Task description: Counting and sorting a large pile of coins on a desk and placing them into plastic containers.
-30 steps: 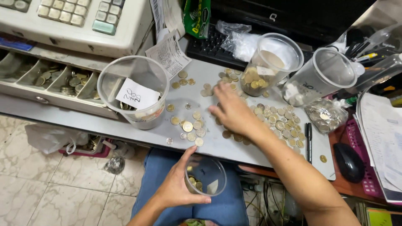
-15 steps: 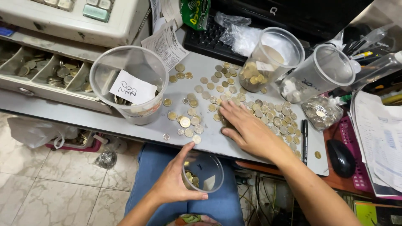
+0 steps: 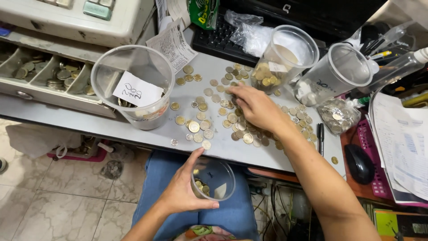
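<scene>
My left hand [image 3: 183, 189] grips a small clear plastic cup [image 3: 215, 178] with a few coins in its bottom, held just below the grey counter edge [image 3: 133, 138] over my lap. My right hand [image 3: 255, 108] lies palm down, fingers spread, on a scatter of gold and silver coins [image 3: 200, 127] spread over the counter. A large clear cup [image 3: 133, 85] with a white paper slip stands left of the coins.
An open cash drawer [image 3: 44, 78] with sorted coins sits at the left. At the back stand a cup of gold coins [image 3: 278, 62], an empty labelled cup [image 3: 336, 73], a keyboard [image 3: 218, 40] and a bag of coins [image 3: 336, 116]. A pen [image 3: 320, 138] and mouse [image 3: 359, 163] lie right.
My right hand slid toward the counter's front edge, then back up and right onto the coin pile. My left hand keeps holding the small cup under the edge.
</scene>
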